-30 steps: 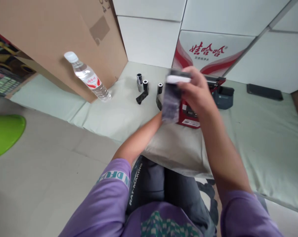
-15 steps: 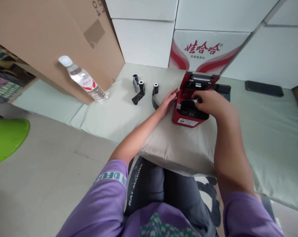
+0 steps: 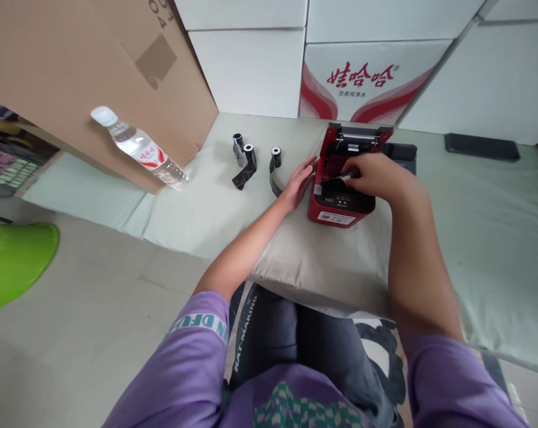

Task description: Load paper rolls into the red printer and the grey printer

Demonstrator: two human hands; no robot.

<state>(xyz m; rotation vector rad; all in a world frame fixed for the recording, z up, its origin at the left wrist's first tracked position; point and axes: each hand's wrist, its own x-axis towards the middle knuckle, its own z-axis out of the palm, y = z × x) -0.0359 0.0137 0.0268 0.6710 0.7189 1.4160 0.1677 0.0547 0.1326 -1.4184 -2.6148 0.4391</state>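
Observation:
A red receipt printer (image 3: 334, 217) stands on the pale green cloth with its lid raised. My left hand (image 3: 299, 183) rests against the printer's left side, fingers stretched out. Over the open compartment, my right hand (image 3: 370, 173) has its fingers closed on a small paper roll (image 3: 346, 178) with a dark outer side; the fingers hide much of it. Left of the printer stands another dark paper roll (image 3: 276, 156), its loose end curling toward my left hand. Two more rolls, one roll (image 3: 249, 156) with a trailing strip and one roll (image 3: 238, 142) behind it, stand farther left.
A water bottle (image 3: 141, 148) leans by a large cardboard box (image 3: 117, 71) on the left. White cartons (image 3: 251, 71) line the back. A black phone (image 3: 481, 147) lies at the right, and a dark object (image 3: 402, 153) sits behind the printer. A green stool (image 3: 19, 261) stands on the floor.
My right hand has shifted slightly within the printer's compartment, and the dark strip there lies at a different angle. The view has turned a little; my left hand stays by the printer.

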